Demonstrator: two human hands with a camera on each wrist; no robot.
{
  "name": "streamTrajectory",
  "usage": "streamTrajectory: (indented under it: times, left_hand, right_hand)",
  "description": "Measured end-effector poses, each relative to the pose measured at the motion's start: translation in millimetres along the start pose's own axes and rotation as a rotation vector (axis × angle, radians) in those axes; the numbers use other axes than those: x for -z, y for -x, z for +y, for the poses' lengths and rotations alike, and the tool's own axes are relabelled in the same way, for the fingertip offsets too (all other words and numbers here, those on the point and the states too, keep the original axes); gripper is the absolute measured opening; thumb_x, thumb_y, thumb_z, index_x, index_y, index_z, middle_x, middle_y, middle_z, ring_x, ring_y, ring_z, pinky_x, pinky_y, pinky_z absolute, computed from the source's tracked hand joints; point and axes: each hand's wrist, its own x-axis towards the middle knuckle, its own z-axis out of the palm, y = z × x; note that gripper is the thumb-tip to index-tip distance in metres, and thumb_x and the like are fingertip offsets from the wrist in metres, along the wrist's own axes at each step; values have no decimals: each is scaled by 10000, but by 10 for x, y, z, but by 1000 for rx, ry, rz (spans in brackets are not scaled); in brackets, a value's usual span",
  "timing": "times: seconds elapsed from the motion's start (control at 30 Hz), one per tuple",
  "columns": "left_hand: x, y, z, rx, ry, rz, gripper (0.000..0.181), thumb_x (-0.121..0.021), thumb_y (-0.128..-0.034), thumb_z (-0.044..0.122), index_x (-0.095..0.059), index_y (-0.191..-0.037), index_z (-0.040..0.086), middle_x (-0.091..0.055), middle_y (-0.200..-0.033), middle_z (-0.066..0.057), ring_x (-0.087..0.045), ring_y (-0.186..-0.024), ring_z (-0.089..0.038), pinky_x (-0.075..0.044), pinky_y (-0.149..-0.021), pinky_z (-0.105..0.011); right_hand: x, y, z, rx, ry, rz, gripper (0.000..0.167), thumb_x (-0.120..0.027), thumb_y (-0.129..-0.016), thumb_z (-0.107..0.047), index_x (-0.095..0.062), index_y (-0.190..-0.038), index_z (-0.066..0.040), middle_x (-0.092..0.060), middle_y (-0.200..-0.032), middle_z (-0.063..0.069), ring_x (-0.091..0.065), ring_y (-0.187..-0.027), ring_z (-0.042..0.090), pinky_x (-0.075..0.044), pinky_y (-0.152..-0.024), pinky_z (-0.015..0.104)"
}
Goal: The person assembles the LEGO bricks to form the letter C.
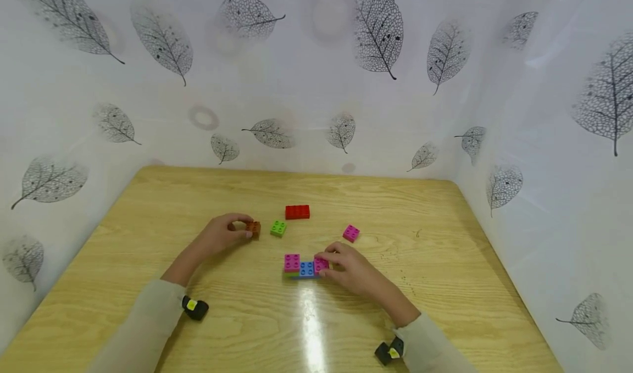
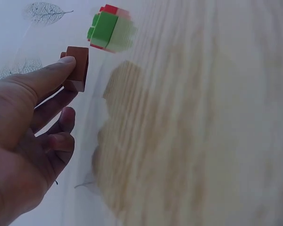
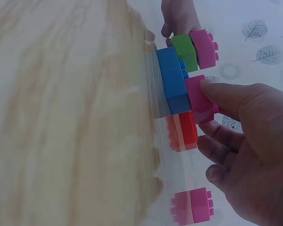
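Between thumb and fingers, my left hand (image 1: 223, 234) pinches a brown toy brick (image 2: 77, 69) at the left of the table. My right hand (image 1: 352, 267) grips a pink brick (image 3: 199, 98) that sits on the right end of a long blue brick (image 1: 306, 269). On the blue brick's left end a green brick (image 3: 184, 52) is stacked, with another pink brick (image 1: 292, 261) on top of it. Blue studs show between the two stacks. Whether the gripped pink brick is pressed fully down, I cannot tell.
A small green brick (image 1: 278, 228) lies just right of my left hand. Behind it is a long red brick (image 1: 297, 212). Beyond my right hand lies a loose pink brick (image 1: 351, 233). A leaf-patterned white sheet (image 1: 296, 98) rises along the back and sides of the wooden table (image 1: 237, 318).
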Motion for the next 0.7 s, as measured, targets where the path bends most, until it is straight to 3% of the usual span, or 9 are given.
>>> streamTrajectory:
  times: [0.13,0.3,0.5,0.7]
  left_hand:
    - [-46,72,69,-14,24,25,476,-709,-947,367,-628,-1346,121,-650,-1234,-116,-551,-916,-205,-454,-706,-335]
    - [-168,175,193,-80,58,73,444,-724,-936,354,-648,-1314,134,-646,-1235,-85,-539,-882,-195,-463,-691,-324]
    - [-308,259,359,-136,78,68,414,-722,-932,390,-663,-1287,185,-643,-1233,-23,-542,-883,-178,-481,-693,-285]
    - [-375,328,540,-156,66,75,424,-721,-920,434,-674,-1277,210,-644,-1180,4,-538,-870,-166,-479,-683,-280]
  right_hand:
    - [-5,-3,5,-3,-3,-1,373,-680,-980,-264,-667,-1334,-147,-595,-1218,11,-567,-1080,166,-504,-882,342]
    - [-11,-1,7,-9,-12,-7,375,-672,-985,-274,-664,-1338,-147,-592,-1218,6,-565,-1076,159,-504,-874,336]
    - [-8,6,5,-5,-8,-4,376,-667,-987,-281,-664,-1339,-152,-592,-1216,4,-565,-1062,153,-504,-858,325]
    - [-6,10,4,10,-6,7,373,-665,-989,-275,-665,-1337,-140,-595,-1209,12,-567,-1047,158,-504,-842,318]
